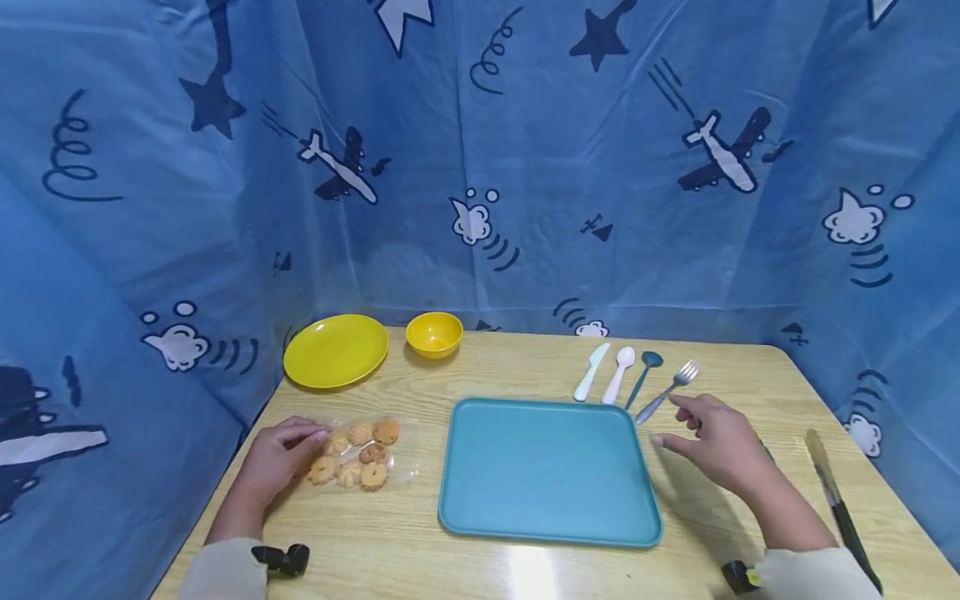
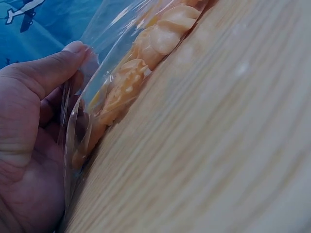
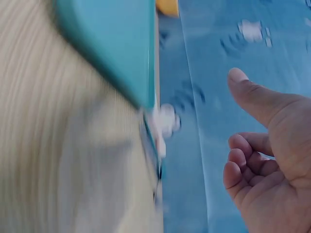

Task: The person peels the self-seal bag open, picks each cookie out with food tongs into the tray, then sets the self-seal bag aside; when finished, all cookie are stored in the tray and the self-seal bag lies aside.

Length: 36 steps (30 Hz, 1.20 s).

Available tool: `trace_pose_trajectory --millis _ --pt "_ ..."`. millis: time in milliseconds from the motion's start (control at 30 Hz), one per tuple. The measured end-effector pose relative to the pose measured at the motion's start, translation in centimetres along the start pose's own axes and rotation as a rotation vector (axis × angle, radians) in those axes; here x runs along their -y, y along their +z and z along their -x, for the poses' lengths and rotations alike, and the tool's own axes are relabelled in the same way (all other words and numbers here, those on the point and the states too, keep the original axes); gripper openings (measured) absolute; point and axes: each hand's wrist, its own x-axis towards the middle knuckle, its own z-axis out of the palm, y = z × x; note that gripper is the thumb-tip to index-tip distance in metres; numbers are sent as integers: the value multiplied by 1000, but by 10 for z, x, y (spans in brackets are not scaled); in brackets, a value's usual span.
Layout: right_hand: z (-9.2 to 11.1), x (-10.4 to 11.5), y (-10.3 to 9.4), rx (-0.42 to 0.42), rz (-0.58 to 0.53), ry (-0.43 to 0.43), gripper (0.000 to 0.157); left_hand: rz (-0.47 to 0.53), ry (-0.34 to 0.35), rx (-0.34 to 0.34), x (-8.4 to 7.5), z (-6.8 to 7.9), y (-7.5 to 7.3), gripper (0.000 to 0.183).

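Note:
My left hand pinches the edge of a clear plastic bag of cookies on the left of the table. In the left wrist view, thumb and fingertips have the thin film between them, and the cookies lie close over the wood. Over the table to the right, my right hand holds nothing, its thumb out and the other fingers loosely bent. Nearest to it is a fork, its handle slanting toward the teal tray in the middle.
Left of the fork lie a dark teal ladle, a pale pink spoon and a whitish knife. A yellow plate and yellow bowl stand at the back left. A long black-handled utensil lies along the right edge.

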Motion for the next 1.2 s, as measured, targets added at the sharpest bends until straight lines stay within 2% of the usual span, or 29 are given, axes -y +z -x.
trace_pose_trajectory --millis 200,400,567,767,833,1000,1100,1200 --pt "26 -47 -19 -11 27 166 87 -21 2 14 -2 3 -4 32" --pt "49 -86 -36 -31 26 335 89 14 -63 22 -7 4 -6 36" --pt "66 -113 -46 26 53 473 105 -1 -103 21 -10 2 -3 38" --pt "83 -133 -39 123 27 674 124 7 -123 14 -11 1 0 39" --pt "87 -137 -37 168 12 688 125 12 -134 20 -12 1 0 41" --pt "93 -143 -34 226 -36 668 101 11 -147 26 -12 3 -1 38" --pt "93 -144 -32 229 -55 670 99 13 -139 25 -12 2 -1 35" --pt "93 -146 -30 225 -61 663 106 2 -131 33 -13 0 -1 36"
